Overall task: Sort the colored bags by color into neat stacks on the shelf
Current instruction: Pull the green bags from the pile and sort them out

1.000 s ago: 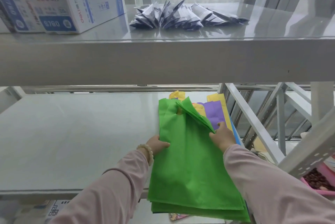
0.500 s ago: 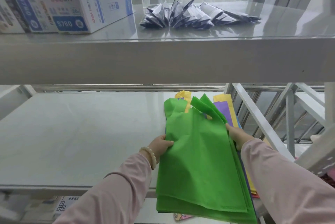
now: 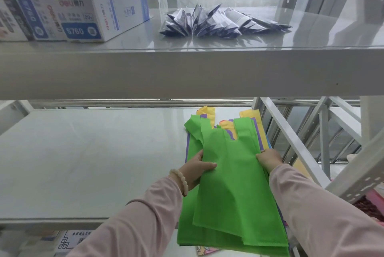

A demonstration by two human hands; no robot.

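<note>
Green bag (image 3: 232, 184): flap now unfolded, flat beyond fingertips.
Left hand (image 3: 197, 170): pinches left edge.
Right hand (image 3: 270, 159): grips right edge.

The bag pile (image 3: 228, 194) lies on the lower shelf (image 3: 83, 163), at its right end, with the pile's near end hanging over the shelf's front edge. The left hand (image 3: 197, 170) grips the pile's left edge and the right hand (image 3: 270, 159) grips its right edge. A diagonal brace (image 3: 293, 142) runs just right of the pile. On the upper shelf (image 3: 187, 73), folded packets (image 3: 218, 21) lie above the pile, and boxes (image 3: 83, 17) stand to the pile's upper left.
</note>
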